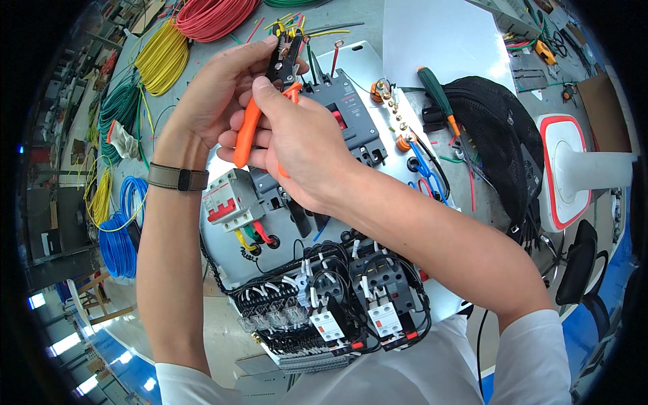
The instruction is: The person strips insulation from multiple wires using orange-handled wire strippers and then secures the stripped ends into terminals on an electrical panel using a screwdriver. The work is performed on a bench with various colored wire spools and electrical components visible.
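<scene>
— What is held in the right hand (304,142)?

— At the upper centre of the frame, black-headed pliers with smooth orange handles (248,131) are grasped, one handle being laid across its curled fingers.

— And the left hand (219,88)?

— Its fingers are bent around the space beside the black head; whether anything is pinched there cannot be told, the fingertips being partly hidden.

— What could go wrong?

— A left fingertip could be nipped if the handles were squeezed with it so near. The upright red wire with a ring-shaped lug (335,59), just to the right, could be bent if knocked.
</scene>
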